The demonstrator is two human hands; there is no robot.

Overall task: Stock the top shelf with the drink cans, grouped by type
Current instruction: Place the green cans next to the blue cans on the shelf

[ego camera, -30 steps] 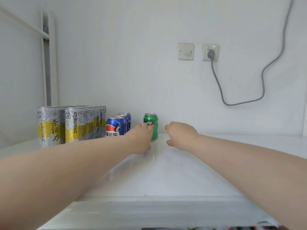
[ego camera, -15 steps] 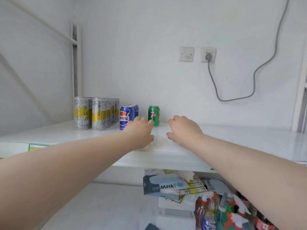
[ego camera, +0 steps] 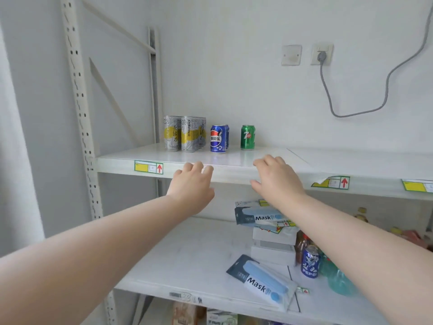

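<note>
Silver-and-yellow tea cans (ego camera: 185, 133) are standing in a tight block at the left of the top shelf (ego camera: 351, 161). Blue Pepsi cans (ego camera: 219, 138) are lining up front to back just beside them, and a single green 7up can (ego camera: 248, 137) is sitting a little apart to the right. Each kind is keeping its own column, as grouping by type asks, and bare shelf is staying free on the right for more.

Nearer the camera, the left hand (ego camera: 192, 186) is hanging at the shelf's front edge, its fingers loosely bent and slightly apart, gripping nothing (whether the tips are brushing the edge I cannot tell). The right hand (ego camera: 277, 181) is hovering beside it, fingers relaxed and a bit spread, thumb out to the side, likewise carrying nothing.

Lower right, on the shelf beneath (ego camera: 187, 254), another blue Pepsi can (ego camera: 310, 263) is standing among bottles (ego camera: 337, 277) — probably the next one to be going up into the blue row.
</note>
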